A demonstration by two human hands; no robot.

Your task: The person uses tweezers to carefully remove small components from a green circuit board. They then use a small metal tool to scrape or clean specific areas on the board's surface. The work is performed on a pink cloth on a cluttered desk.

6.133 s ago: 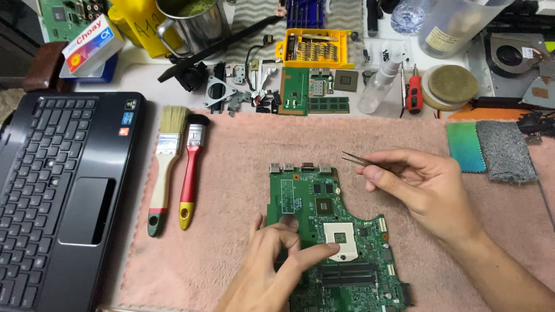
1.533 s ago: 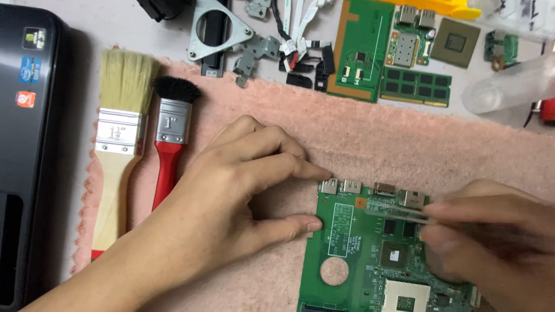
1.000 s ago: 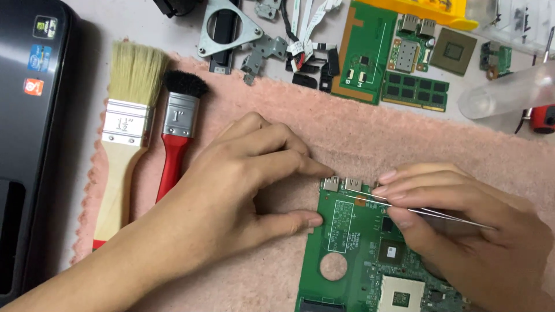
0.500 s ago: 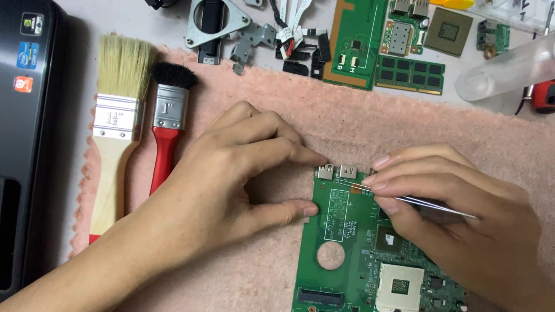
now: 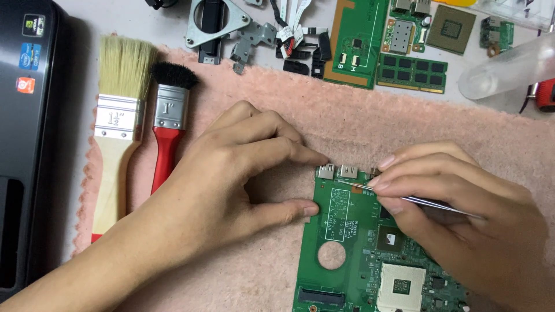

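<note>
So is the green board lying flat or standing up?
Flat. The green board lies face up on the pink towel, with the left hand steadying its edge.

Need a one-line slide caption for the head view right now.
Left hand steadies a green circuit board on a pink towel while the right hand works tweezers near its top edge.

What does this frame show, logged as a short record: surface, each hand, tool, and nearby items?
Surface: pink towel
Left hand: fingertips steady the top-left edge of the green motherboard
Right hand: pinches metal tweezers, tips on the board near its top edge ports
Left of hands: wide pale-bristle brush, narrower red-handled brush, black laptop
Above towel: memory module, metal brackets
</note>
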